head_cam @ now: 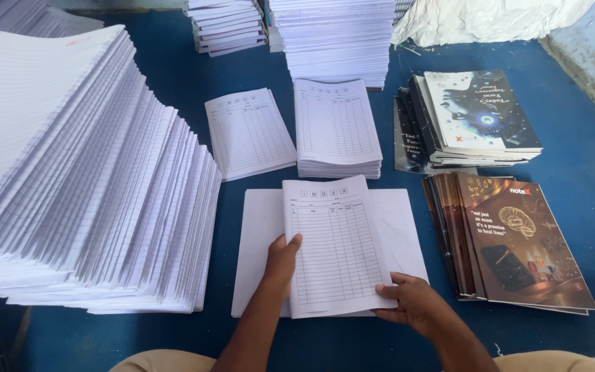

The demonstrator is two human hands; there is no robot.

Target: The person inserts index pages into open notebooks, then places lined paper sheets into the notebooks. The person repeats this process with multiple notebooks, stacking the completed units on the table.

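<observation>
A white printed table sheet lies on top of a wider blank white spread on the blue surface. My left hand rests on the sheet's left edge, fingers flat. At the sheet's lower right corner, my right hand pinches the paper with thumb on top. Just beyond lie a thin pile of the same printed sheets and a thicker pile.
A tall fanned stack of ruled paper fills the left. Dark brown covers and dark blue-black covers are stacked at right. More white stacks stand at the back, with white plastic sheeting behind.
</observation>
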